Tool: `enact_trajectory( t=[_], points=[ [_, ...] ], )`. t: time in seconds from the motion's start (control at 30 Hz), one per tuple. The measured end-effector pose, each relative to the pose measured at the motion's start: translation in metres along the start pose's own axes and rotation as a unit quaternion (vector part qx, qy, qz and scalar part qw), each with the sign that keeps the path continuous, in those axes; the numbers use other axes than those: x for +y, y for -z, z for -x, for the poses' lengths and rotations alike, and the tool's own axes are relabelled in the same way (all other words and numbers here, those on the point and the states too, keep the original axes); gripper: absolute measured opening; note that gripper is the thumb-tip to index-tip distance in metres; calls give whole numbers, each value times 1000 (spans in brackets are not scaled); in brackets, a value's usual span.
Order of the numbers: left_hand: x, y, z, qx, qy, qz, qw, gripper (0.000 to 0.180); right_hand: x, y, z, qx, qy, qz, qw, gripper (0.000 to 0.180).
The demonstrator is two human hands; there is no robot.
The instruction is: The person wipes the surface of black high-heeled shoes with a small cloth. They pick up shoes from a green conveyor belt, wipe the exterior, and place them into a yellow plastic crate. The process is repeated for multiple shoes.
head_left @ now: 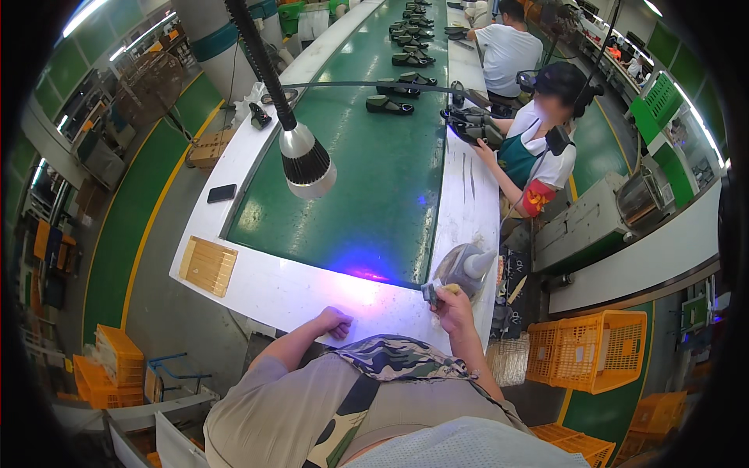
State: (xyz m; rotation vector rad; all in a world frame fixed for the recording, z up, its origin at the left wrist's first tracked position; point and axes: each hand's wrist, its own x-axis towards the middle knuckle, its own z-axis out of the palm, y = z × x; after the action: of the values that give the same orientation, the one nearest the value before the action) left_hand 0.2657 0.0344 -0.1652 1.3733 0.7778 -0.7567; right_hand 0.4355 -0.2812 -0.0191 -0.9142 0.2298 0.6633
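Note:
My left hand [334,321] rests on the white ledge at the near end of the conveyor, its fingers curled into a loose fist with nothing showing in it. On the right, my right hand [454,309] pinches a small grey-green block [429,294], its exact kind too small to tell. A yellowish bit shows by the fingertips. Just beyond that hand stands a translucent squeeze bottle [473,267] with a pale cone-shaped nozzle, apparently inside a clear container. A bright violet-blue glow falls on the ledge ahead of my left hand.
Dark shoes [390,105] sit along the green conveyor belt [335,203]. A lamp [308,168] hangs over it. A wooden board [208,267] and black phone [221,193] lie at left. A co-worker [538,132] handles shoes at right, near orange crates [585,351].

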Motion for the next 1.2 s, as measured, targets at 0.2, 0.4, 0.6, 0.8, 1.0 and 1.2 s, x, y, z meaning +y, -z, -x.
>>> enact_trajectory(
  t=[0.2,0.4,0.6,0.8,1.0,1.2],
  points=[
    [0,0,0,-3,-1,7,1000,28,2,4,-5,1,6,-8,1000,10],
    [1,0,1,-11,2,17,1000,28,3,7,-6,10,6,-9,1000,9],
    [1,0,-1,-11,14,12,1000,26,2,8,-5,12,5,-7,1000,8],
    [-3,0,-4,-12,8,29,999,26,3,10,-4,14,5,-1,1000,7],
    [1,-2,0,-7,8,15,1000,26,4,15,-3,13,6,-9,1000,7],
    [-1,-2,-2,-8,6,21,1000,26,6,16,-5,6,5,-14,1000,7]
  ],
)
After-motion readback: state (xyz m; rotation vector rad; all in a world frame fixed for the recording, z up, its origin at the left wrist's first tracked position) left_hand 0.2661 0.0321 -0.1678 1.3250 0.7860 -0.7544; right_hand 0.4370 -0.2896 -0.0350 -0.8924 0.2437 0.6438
